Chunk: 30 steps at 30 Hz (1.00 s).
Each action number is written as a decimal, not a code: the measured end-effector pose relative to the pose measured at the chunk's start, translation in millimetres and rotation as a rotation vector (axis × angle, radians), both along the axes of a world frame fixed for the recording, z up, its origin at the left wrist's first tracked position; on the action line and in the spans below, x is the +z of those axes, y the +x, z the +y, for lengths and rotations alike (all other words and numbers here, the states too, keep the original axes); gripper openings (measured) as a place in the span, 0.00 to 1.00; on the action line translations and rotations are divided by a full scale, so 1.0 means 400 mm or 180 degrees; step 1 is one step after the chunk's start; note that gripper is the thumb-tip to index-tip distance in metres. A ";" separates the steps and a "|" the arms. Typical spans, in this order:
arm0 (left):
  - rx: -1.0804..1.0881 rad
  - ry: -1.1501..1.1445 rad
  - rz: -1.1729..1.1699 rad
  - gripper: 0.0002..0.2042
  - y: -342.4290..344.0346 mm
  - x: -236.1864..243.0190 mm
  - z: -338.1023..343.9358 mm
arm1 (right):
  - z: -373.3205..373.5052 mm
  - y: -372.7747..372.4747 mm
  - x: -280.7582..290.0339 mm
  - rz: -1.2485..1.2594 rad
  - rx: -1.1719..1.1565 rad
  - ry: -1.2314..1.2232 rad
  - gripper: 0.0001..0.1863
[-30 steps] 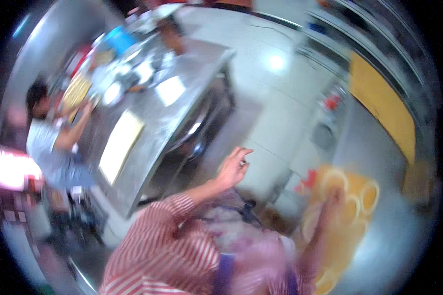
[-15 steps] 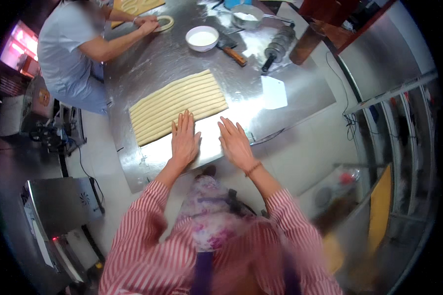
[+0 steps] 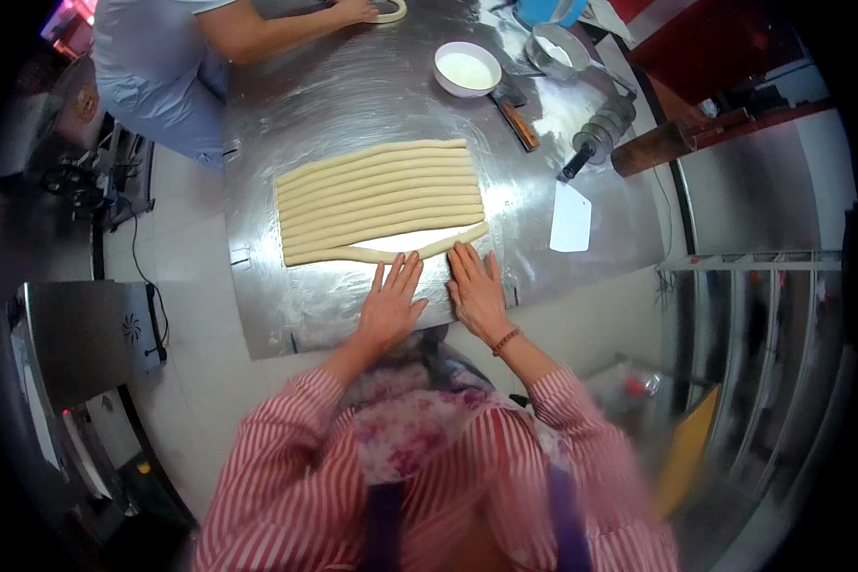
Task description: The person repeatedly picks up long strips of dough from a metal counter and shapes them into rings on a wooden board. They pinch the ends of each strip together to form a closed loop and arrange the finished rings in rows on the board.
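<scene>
Several long pale dough strips [image 3: 381, 191] lie side by side on the metal table [image 3: 343, 305]. The nearest dough strip [image 3: 362, 255] bows away from the others in its middle, leaving a gap of shiny tabletop, while its left end still lies against the row. My left hand [image 3: 391, 300] rests flat, fingers stretched, with its fingertips at this strip's near edge. To its right, my right hand [image 3: 478, 291] is also flat and open, fingertips touching the strip near its right end. A beaded bracelet circles my right wrist.
A white bowl of white powder [image 3: 467, 69], a wooden-handled scraper [image 3: 517, 124], a ridged roller [image 3: 601, 133] and a white plastic scraper [image 3: 571, 217] sit on the right side. At the far left a co-worker's hand [image 3: 356, 11] holds a dough ring [image 3: 389, 11].
The nearest strip has come away from the row toward me in its middle and right part. My fingertips now touch it. The view has shifted, and the co-worker's ring sits nearer the top edge.
</scene>
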<state>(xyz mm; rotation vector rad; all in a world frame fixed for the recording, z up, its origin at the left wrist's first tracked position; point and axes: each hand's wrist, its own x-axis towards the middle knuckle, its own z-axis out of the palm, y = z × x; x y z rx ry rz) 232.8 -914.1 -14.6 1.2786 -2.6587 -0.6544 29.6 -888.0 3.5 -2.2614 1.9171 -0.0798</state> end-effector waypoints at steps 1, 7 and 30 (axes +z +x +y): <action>0.0140 -0.0025 0.0050 0.33 0.002 0.017 0.001 | 0.002 -0.013 0.002 -0.0117 0.0027 -0.0067 0.28; 0.1272 -0.0606 -0.0324 0.31 0.082 0.030 -0.066 | -0.078 0.050 0.018 -0.0834 0.0523 -0.0469 0.20; 0.0801 -0.0513 0.0711 0.14 0.335 -0.030 -0.011 | -0.131 0.254 -0.061 -0.1363 0.1507 -0.0078 0.13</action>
